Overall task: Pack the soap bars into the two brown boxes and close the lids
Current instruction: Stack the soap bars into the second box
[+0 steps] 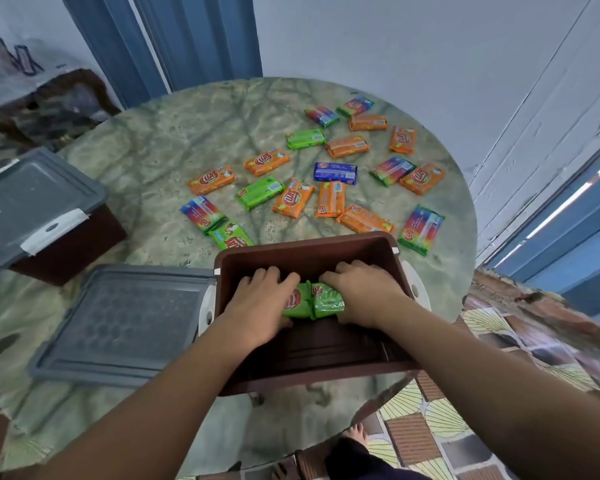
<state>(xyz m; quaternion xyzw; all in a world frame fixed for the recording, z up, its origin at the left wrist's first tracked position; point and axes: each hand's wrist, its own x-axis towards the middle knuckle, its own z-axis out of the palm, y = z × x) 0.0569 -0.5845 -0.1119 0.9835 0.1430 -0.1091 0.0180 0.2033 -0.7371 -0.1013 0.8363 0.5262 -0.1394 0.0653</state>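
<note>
We're looking down at a round marble-patterned desk [153, 140], and both our hands are down inside the open brown box [312, 249] at the near edge. The left hand [260, 303] covers one green soap bar [297, 303] with its fingers curled over the wrapper, so that grip is holding the bar. The right hand [361, 292] lies over a second green soap bar [328, 299], fingers bent round its far side, that grip likewise closed on its bar. The two bars sit side by side and touching in the middle of the box, tilted up a little toward us. Just left of the box lies its grey lid [118, 323], flat on the desk, touching the box's left wall. Further left, at the desk's edge, the second brown box [70, 251] wears its own closed grey lid [32, 199]. Beyond the open box, the loose soap bars are scattered across the far right half of the desk: mostly orange ones such as the bar [212, 180] on the left of the spread, a few green, one blue bar [335, 173] near the middle, and several rainbow-wrapped ones, with one rainbow bar [420, 229] just right of the box's far corner. A green bar [231, 237] lies touching the box's far left corner.
</note>
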